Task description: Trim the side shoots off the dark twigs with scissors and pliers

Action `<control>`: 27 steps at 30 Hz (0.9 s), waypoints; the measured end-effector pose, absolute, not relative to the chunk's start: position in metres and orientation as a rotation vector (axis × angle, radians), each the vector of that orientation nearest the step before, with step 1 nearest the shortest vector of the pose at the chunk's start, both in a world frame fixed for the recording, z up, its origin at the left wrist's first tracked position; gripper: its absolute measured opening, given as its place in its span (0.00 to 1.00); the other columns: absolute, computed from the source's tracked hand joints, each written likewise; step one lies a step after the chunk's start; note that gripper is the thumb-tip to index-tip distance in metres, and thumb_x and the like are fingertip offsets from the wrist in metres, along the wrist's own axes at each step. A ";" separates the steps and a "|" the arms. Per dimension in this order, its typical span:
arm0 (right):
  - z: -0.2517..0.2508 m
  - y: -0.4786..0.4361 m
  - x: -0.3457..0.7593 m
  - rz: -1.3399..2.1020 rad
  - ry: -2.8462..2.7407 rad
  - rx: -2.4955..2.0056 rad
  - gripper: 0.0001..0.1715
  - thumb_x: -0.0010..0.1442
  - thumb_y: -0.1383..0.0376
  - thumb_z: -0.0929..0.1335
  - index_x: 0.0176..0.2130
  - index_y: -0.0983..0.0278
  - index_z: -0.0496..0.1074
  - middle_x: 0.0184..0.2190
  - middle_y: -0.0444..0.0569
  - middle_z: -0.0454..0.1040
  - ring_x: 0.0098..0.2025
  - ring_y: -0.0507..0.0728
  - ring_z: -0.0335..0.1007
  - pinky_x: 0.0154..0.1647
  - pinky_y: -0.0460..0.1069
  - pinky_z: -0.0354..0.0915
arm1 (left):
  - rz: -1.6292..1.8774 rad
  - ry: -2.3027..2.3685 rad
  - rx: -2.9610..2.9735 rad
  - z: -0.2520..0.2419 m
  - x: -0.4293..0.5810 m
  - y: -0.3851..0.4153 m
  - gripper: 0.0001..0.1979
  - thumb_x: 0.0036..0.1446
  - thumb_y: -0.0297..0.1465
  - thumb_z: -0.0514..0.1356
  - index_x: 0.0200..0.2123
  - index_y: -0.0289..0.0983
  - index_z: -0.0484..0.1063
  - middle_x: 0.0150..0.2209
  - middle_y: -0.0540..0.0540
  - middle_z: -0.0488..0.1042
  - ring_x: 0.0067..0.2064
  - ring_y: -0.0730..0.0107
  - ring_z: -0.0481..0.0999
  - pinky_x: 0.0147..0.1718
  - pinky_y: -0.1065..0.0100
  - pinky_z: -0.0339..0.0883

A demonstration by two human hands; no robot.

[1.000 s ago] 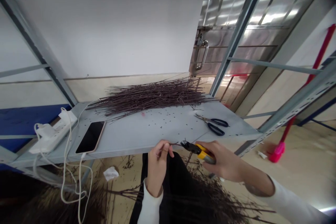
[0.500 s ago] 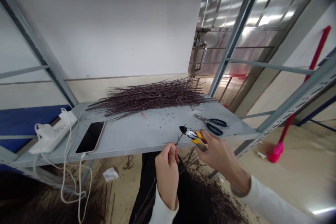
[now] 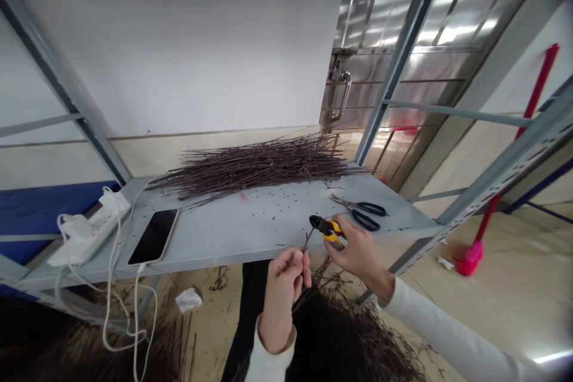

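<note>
My left hand (image 3: 285, 286) is closed in a pinch on a thin dark twig (image 3: 306, 242) that sticks up toward the shelf edge. My right hand (image 3: 355, 250) grips yellow-and-black side cutters (image 3: 326, 228), whose jaws sit at the tip of the twig, just over the front edge of the grey metal shelf (image 3: 250, 227). A large pile of cut dark twigs (image 3: 255, 167) lies across the back of the shelf.
Black-handled scissors (image 3: 364, 213) lie on the shelf right of my hands. A phone (image 3: 154, 236) on a white cable and a white power strip (image 3: 85, 230) sit at the left. More twigs cover my lap and the floor (image 3: 367, 340). A red-handled tool (image 3: 470, 259) leans at right.
Both hands moved from below the shelf edge up to it. The left hand turned the twig from lying sideways to pointing upward, and the cutters rose to meet its tip.
</note>
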State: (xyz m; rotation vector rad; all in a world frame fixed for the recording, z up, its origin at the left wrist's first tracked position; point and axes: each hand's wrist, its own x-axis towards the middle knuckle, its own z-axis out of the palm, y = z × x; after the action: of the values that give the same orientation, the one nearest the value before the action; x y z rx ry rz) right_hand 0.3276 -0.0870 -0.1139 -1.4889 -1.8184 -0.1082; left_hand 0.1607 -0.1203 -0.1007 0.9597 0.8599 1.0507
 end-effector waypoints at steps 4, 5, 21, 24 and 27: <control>-0.117 -0.099 0.309 0.603 -1.676 -1.464 0.05 0.45 0.66 0.62 0.26 0.60 0.56 0.18 0.36 0.51 0.21 0.49 0.49 0.23 0.45 0.49 | 1.092 0.849 0.880 -0.106 0.156 -0.114 0.19 0.48 0.46 0.61 0.21 0.37 0.61 0.13 0.58 0.60 0.12 0.86 0.41 0.13 0.73 0.31; -0.118 -0.102 0.305 0.762 -1.607 -1.426 0.06 0.44 0.66 0.61 0.24 0.60 0.54 0.18 0.36 0.50 0.21 0.49 0.48 0.23 0.45 0.49 | 1.097 0.855 0.867 -0.108 0.155 -0.113 0.19 0.47 0.47 0.61 0.22 0.37 0.61 0.13 0.58 0.60 0.12 0.86 0.41 0.13 0.73 0.30; -0.110 -0.100 0.321 1.629 -1.463 -0.918 0.11 0.42 0.67 0.65 0.27 0.61 0.55 0.19 0.36 0.51 0.20 0.47 0.44 0.21 0.45 0.45 | 1.013 0.735 0.884 -0.111 0.154 -0.110 0.18 0.48 0.45 0.62 0.21 0.37 0.62 0.10 0.57 0.62 0.11 0.86 0.41 0.12 0.74 0.30; -0.102 -0.095 0.332 1.504 -1.661 -1.008 0.10 0.42 0.68 0.64 0.27 0.61 0.56 0.21 0.37 0.51 0.23 0.48 0.44 0.22 0.45 0.45 | 0.990 0.697 0.877 -0.118 0.155 -0.107 0.20 0.46 0.47 0.62 0.21 0.38 0.61 0.09 0.57 0.61 0.09 0.86 0.41 0.10 0.74 0.30; -0.094 -0.092 0.336 1.336 -1.804 -1.117 0.10 0.42 0.69 0.63 0.26 0.61 0.55 0.21 0.38 0.51 0.24 0.49 0.44 0.24 0.45 0.45 | 0.980 0.693 0.868 -0.122 0.155 -0.105 0.20 0.45 0.48 0.63 0.21 0.38 0.60 0.09 0.57 0.61 0.09 0.86 0.41 0.10 0.74 0.30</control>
State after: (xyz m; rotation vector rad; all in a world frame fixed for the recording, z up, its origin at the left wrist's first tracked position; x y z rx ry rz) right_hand 0.3360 -0.0919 -0.0938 -1.1171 -1.8044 1.3356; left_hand 0.1548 -0.1051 -0.1220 0.8677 0.6931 0.9803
